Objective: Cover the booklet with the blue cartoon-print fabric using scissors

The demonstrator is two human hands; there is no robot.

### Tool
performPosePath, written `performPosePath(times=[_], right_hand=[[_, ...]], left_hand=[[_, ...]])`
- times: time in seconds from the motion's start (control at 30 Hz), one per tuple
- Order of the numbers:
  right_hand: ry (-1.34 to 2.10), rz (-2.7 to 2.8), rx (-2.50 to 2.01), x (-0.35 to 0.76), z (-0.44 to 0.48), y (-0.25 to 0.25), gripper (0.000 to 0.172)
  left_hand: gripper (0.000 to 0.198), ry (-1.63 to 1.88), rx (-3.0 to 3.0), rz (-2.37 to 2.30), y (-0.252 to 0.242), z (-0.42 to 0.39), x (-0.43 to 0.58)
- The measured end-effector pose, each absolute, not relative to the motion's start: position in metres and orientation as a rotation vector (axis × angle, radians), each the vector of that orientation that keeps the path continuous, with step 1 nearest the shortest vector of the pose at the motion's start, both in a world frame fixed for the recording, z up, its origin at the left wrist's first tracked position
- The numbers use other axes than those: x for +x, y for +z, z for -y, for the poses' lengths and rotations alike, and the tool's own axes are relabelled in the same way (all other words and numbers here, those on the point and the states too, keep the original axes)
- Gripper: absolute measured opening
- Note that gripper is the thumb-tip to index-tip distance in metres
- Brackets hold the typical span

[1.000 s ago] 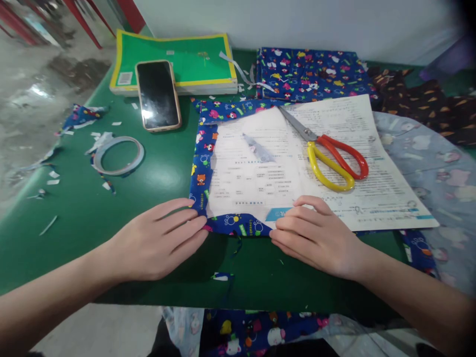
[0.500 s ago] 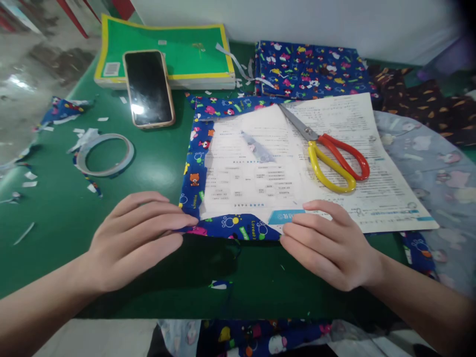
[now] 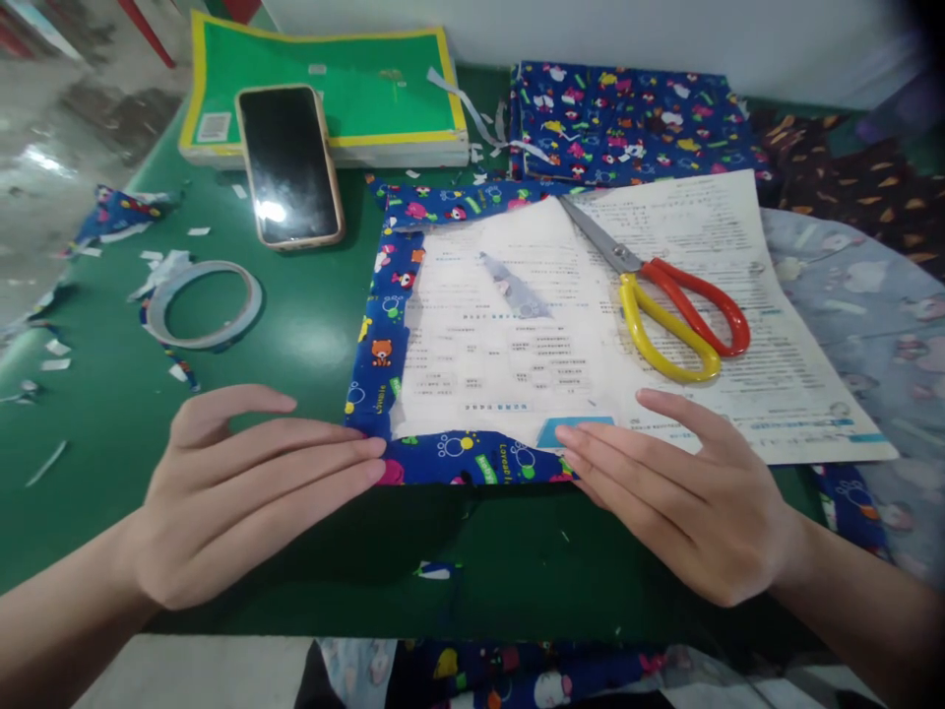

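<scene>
My left hand lies with fingers stretched out, the tips resting on the lower left corner of blue patterned fabric. This fabric is folded in along the left, top and bottom edges of printed pages. At the right end of the bottom fold, fingertips of my right hand touch the fabric and page, fingers extended and thumb apart. A pair of scissors with one yellow and one red handle lies on the pages, blades slightly apart or closed, I cannot tell. A small pale fabric scrap rests left of it.
A roll of tape lies at left among scraps on the green table. Behind are a phone leaning on a green book, and folded blue fabric. Pale cloth and brown cloth lie at right.
Both hands have flattened, with fingers straighter and thumb or forefinger lifted from the fold. My right hand has shifted slightly right. The bottom fold lies flatter; the view has shifted a little.
</scene>
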State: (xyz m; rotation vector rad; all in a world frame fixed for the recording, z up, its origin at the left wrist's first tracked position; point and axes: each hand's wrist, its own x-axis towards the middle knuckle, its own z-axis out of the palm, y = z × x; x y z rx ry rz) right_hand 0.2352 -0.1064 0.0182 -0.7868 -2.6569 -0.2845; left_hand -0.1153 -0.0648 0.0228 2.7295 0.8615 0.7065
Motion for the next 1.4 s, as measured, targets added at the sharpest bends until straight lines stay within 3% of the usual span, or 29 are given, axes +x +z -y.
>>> performPosePath(times=[0.13,0.47,0.77,1.1,1.3,1.4], right_hand=[[-0.257,2.675,-0.764,0.235,0.104,0.016,0.027],[-0.274,2.768,-0.782,0.232,0.098,0.011,0.027],[0.254,2.571,-0.964,0.24,0.087,0.003,0.033],[0.302,2.537,-0.918,0.239,0.085,0.002,0.036],[0.67,2.047,-1.18,0.245,0.086,0.016,0.015],[0.642,1.934,-1.326,0.249,0.085,0.022,0.012]], left_hand=[[0.053,0.648,2.915,-0.63,0.016,0.054,-0.123],[0.021,0.484,2.942,-0.413,0.009,0.037,-0.109],[0.024,0.659,2.998,-0.474,0.01,0.053,-0.095],[0.033,0.291,3.048,-0.602,0.018,0.048,-0.042],[0.031,0.115,2.827,-0.605,0.021,0.027,-0.035],[0.018,0.026,2.669,-0.595,0.022,0.017,-0.034]])
